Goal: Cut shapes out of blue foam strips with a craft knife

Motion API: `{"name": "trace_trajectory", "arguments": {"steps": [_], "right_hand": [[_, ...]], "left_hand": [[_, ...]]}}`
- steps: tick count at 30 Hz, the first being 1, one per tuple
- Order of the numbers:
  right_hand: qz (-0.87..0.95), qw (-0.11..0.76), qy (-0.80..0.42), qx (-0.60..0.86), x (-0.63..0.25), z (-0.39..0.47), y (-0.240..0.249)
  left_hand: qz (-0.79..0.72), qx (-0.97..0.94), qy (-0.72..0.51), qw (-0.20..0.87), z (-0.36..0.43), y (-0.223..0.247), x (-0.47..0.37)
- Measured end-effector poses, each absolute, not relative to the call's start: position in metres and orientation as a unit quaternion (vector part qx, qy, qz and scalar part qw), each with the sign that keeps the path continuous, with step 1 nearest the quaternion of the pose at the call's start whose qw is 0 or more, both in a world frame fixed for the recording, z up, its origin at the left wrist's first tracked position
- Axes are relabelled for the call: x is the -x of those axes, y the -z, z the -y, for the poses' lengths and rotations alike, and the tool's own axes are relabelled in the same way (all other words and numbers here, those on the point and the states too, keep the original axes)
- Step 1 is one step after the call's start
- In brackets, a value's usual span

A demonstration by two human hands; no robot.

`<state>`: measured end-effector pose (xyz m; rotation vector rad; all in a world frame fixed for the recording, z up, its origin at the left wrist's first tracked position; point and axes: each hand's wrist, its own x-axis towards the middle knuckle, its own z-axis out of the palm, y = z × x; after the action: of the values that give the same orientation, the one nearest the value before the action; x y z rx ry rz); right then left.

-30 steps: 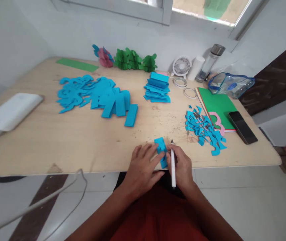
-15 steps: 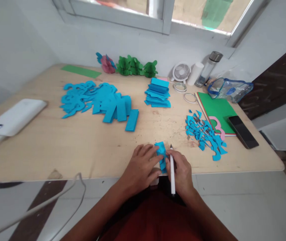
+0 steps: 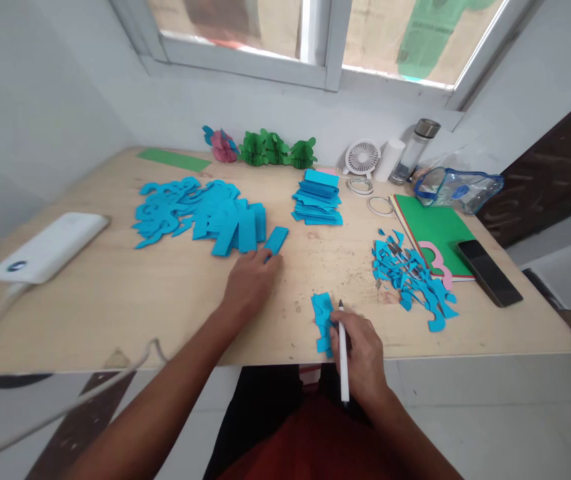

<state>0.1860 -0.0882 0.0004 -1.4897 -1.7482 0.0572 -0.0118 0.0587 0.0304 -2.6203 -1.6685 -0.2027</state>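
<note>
My left hand (image 3: 253, 283) reaches to the near edge of the blue pile, its fingers closed on the lower end of a folded blue paper strip (image 3: 277, 239). In my right hand (image 3: 360, 347) is a white pen (image 3: 343, 360), held with its dark tip pointing away from me. That hand's fingertips also touch the right edge of a wavy-edged blue paper piece (image 3: 322, 313) lying near the table's front edge. Left of the strip, more folded blue strips (image 3: 247, 230) overlap a heap of curvy blue paper cutouts (image 3: 165, 207).
Blue paper scraps (image 3: 405, 267) lie at right beside a green sheet (image 3: 438, 227), a pink cutout (image 3: 435, 260) and a phone (image 3: 489, 272). Folded blue papers (image 3: 317, 200) are stacked behind. A white power bank (image 3: 50, 247) with a cable sits left; a small fan (image 3: 362, 158) stands at back.
My left hand has left the wavy-edged paper and moved left and forward to the folded strip, which is now more tilted. My right hand stays with the pen. The view has shifted slightly.
</note>
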Motion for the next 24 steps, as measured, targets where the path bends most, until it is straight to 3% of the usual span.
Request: {"name": "trace_trajectory", "arguments": {"steps": [15,24], "right_hand": [[0.706,0.391,-0.025,0.59,-0.19,0.087,0.004],[0.681,0.403,-0.059,0.609,-0.189,0.088,-0.004]], "left_hand": [[0.64,0.763,0.09,0.005,-0.122,-0.034,0.039],[0.481,0.848,0.197,-0.103,-0.015,-0.02,0.005]]}}
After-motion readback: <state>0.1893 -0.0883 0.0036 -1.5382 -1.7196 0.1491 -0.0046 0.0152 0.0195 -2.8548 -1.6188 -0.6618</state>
